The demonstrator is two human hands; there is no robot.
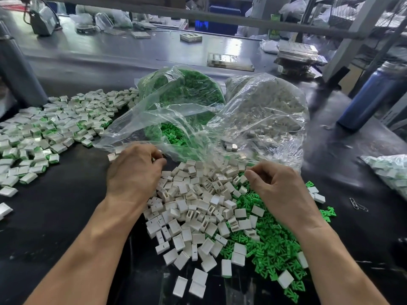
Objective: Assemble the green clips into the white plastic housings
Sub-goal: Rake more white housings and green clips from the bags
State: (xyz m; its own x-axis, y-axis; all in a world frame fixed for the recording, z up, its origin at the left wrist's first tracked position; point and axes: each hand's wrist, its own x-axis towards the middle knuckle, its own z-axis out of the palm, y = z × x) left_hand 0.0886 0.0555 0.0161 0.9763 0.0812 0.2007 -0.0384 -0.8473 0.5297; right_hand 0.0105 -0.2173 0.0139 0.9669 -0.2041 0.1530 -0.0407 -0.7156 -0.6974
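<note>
Dark bench (55,216): housings (193,212) are heaped between both hands, clips (273,245) under the right hand (279,186); left hand (134,170) is curled, contents hidden, right fingertips pinched.

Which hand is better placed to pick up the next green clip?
Probably the right hand: it hovers over the loose green clips. The left hand is over the white housings.

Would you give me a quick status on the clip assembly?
Left hand and right hand pinched shut, contents hidden. White housings and green clips piled loose. Bag mouth overhangs pile.
</note>
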